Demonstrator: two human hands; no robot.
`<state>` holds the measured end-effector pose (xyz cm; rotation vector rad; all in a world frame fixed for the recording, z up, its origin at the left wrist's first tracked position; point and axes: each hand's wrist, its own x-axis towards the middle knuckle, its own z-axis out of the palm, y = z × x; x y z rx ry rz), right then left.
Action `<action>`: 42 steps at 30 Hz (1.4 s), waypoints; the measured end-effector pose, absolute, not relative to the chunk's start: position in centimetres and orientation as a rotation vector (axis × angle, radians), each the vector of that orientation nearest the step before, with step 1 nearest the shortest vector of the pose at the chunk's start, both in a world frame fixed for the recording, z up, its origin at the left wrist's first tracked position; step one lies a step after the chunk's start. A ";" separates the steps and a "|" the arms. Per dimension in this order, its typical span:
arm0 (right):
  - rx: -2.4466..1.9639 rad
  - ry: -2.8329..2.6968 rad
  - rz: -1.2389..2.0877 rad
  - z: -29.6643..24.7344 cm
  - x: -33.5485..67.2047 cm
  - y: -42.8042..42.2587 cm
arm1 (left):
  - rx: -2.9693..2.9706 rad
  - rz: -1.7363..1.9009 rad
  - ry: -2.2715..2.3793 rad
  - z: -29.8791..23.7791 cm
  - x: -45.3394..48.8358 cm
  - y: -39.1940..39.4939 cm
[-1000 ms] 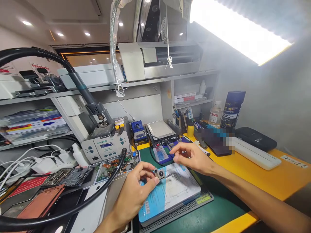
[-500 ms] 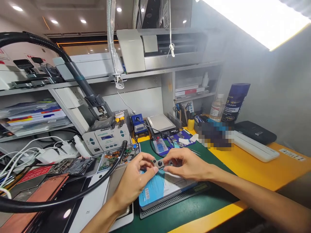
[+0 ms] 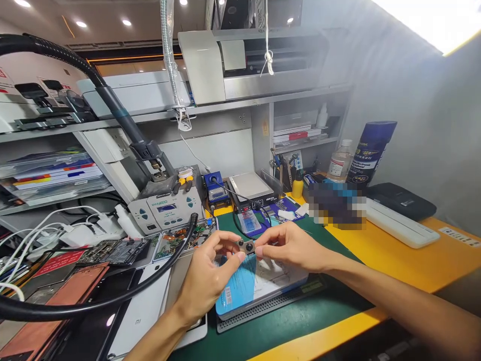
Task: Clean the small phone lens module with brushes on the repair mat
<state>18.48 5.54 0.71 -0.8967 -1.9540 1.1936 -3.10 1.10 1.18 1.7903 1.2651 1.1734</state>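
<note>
A small metal camera module [image 3: 249, 247] with two dark round lenses is held up between my hands. My left hand [image 3: 216, 273] pinches its left end between thumb and fingers. At its right end, the thumb and fingertips of my right hand [image 3: 287, 247] are closed on it. Beneath them lies a blue and white box [image 3: 235, 293] with printed lines and a barcode label. The box rests on a grey perforated plate [image 3: 229, 325] on the green mat [image 3: 285, 331].
To the left, a black hose [image 3: 124, 301] crosses over phones and a white phone back [image 3: 137, 321]. Behind stand a grey rework station [image 3: 167, 203], a tray of circuit parts [image 3: 180, 240] and a flat heating plate [image 3: 251, 186]. A spray can [image 3: 372, 155] stands at right.
Both hands hold the camera module a little higher, and its lenses face me more directly. My right fingers have closed in at its right end. The view has shifted slightly.
</note>
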 end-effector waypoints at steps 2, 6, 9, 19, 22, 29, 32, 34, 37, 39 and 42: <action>-0.877 -1.965 1.159 0.7 18.5 5.5 | 1.846 1.202 1.264 1.1 -3.0 1.1; -0.798 -1.999 0.962 0.8 18.4 5.1 | 2.013 1.322 1.278 0.8 -2.9 0.7; -0.665 -2.018 0.709 0.9 18.3 4.7 | 2.217 1.438 1.236 0.7 -3.1 0.3; -0.159 -2.053 -0.018 0.9 18.7 4.0 | 2.896 1.702 0.652 1.6 -4.0 0.0; -0.130 -2.060 -0.094 1.0 18.9 3.8 | 3.027 1.660 0.658 1.7 -4.1 -0.3; -0.155 -2.086 -0.031 0.9 18.9 3.7 | 2.983 1.671 0.689 1.0 -4.0 -0.4; -0.256 -2.084 0.125 0.9 18.6 3.5 | 2.809 1.699 0.741 0.9 -3.6 -0.1; -0.344 -2.090 0.254 1.1 18.6 3.2 | 2.785 1.704 0.778 0.9 -3.6 0.2; -0.503 -2.078 0.593 1.5 18.8 2.8 | 2.902 1.703 0.739 0.8 -3.9 0.5; -0.580 -2.045 0.827 1.8 19.0 2.7 | 3.000 1.680 0.707 0.8 -4.2 0.6; -0.623 -2.016 0.990 2.3 19.1 2.8 | 3.124 1.640 0.675 0.8 -4.6 0.6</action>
